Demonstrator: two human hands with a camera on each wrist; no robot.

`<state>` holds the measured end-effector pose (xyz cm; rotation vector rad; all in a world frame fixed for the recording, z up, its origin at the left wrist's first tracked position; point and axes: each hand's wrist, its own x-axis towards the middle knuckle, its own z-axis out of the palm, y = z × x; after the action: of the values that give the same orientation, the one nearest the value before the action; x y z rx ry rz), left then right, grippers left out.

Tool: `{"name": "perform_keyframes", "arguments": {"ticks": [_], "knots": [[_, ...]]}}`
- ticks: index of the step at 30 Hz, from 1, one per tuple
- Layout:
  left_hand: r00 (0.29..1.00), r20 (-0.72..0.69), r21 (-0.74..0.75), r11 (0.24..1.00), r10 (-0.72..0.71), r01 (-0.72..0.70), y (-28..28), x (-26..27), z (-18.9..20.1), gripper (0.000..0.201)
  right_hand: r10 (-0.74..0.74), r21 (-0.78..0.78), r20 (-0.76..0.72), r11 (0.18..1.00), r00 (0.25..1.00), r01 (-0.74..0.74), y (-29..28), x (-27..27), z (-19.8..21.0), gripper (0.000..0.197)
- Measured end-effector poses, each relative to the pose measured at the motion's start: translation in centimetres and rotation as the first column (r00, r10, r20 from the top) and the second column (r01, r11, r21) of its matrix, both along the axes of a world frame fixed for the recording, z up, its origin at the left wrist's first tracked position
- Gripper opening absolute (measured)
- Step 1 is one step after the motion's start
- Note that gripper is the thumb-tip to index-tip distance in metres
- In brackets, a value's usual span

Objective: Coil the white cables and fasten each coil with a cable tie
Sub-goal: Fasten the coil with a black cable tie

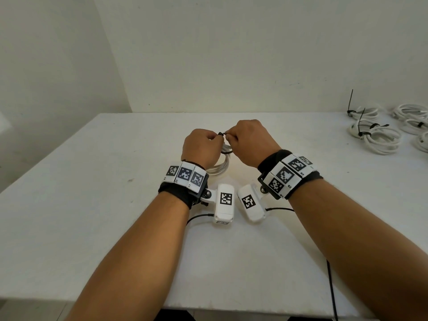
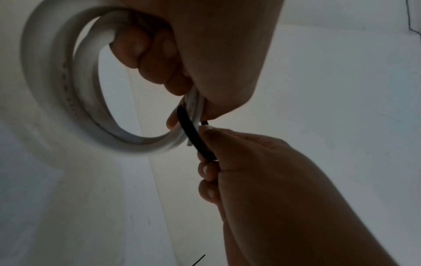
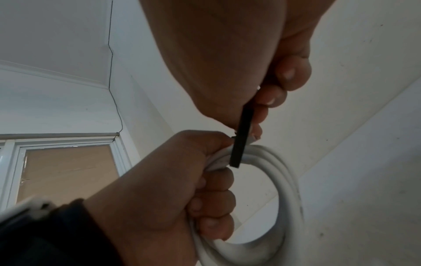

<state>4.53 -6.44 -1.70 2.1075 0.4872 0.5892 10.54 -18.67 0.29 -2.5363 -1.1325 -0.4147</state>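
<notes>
A white cable coil [image 1: 220,167] is held up over the middle of the white table [image 1: 92,205]. My left hand [image 1: 203,144] grips the top of the coil [image 2: 56,90], fingers curled round the bundled loops [image 3: 284,189]. A black cable tie [image 2: 196,136] crosses the bundle right beside that grip. My right hand [image 1: 247,140] pinches the tie [image 3: 241,136] between thumb and fingers, close against the left hand. Only a small black bit of the tie [image 1: 221,134] shows between the hands in the head view.
Several tied white cable coils [image 1: 379,135] with black ties sticking up lie at the table's far right. Thin black camera leads [image 1: 331,290] trail over the near table edge. A wall [image 1: 231,54] stands behind the table.
</notes>
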Motion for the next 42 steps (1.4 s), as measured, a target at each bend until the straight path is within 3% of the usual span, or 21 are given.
{"name": "perform_keyframes", "arguments": {"ticks": [11,15,18,20,22,24,26,28,32,35,37,39,42], "knots": [[1.000,-0.019,0.023,1.000,-0.003,0.004,-0.1,0.0,-0.1,0.027,-0.006,-0.056,-0.022,0.998,1.000,0.005,0.0,-0.2,0.1,0.036],[0.999,-0.031,0.080,0.997,-0.012,0.014,-0.1,0.0,-0.1,0.027,-0.028,-0.075,-0.018,0.997,0.999,0.026,-0.1,-0.3,0.3,0.033],[0.998,-0.052,0.182,0.982,-0.036,0.045,-0.3,0.0,-0.2,0.037,-0.042,-0.181,0.025,0.982,0.999,0.046,-0.1,-0.5,0.5,0.035],[0.998,-0.042,0.185,0.982,-0.037,0.044,-0.3,0.1,-0.2,0.038,-0.032,-0.095,-0.100,0.995,0.994,0.023,-0.4,-0.3,0.7,0.035],[0.999,-0.005,0.127,0.991,-0.033,0.034,-0.3,0.2,-0.1,0.034,0.011,0.174,-0.342,0.983,0.939,0.052,-0.6,0.3,0.8,0.024],[0.999,0.029,0.080,0.997,-0.019,0.016,-0.2,0.3,0.1,0.026,0.130,0.414,-0.549,0.900,0.825,0.134,-0.9,0.5,0.8,0.020],[0.999,0.046,0.051,0.999,-0.011,0.008,0.1,0.2,0.2,0.023,0.275,0.520,-0.670,0.837,0.690,0.171,-1.1,0.4,1.1,0.014],[0.999,0.051,0.034,0.999,-0.017,0.015,0.4,0.2,0.1,0.024,0.346,0.547,-0.682,0.826,0.644,0.135,-1.3,0.2,1.3,0.008],[0.990,0.075,0.049,0.992,-0.116,0.113,0.0,0.1,-0.2,0.025,0.325,0.582,-0.623,0.800,0.712,0.144,-1.2,0.5,1.0,0.008],[0.982,0.117,0.009,0.989,-0.151,0.151,-0.3,0.1,-0.2,0.025,0.355,0.630,-0.645,0.748,0.677,0.208,-1.1,0.8,0.9,0.014],[0.978,0.140,-0.061,0.985,-0.152,0.161,-0.4,0.1,-0.3,0.024,0.341,0.582,-0.692,0.785,0.636,0.213,-1.2,1.0,0.9,0.017],[0.972,0.142,-0.103,0.974,-0.186,0.201,-0.4,0.0,-0.5,0.024,0.255,0.463,-0.707,0.872,0.660,0.159,-1.3,1.0,0.9,0.017],[0.960,0.147,-0.121,0.959,-0.238,0.256,-0.7,-0.1,-0.5,0.027,0.236,0.435,-0.731,0.885,0.640,0.170,-1.9,1.3,1.3,0.008]]}}
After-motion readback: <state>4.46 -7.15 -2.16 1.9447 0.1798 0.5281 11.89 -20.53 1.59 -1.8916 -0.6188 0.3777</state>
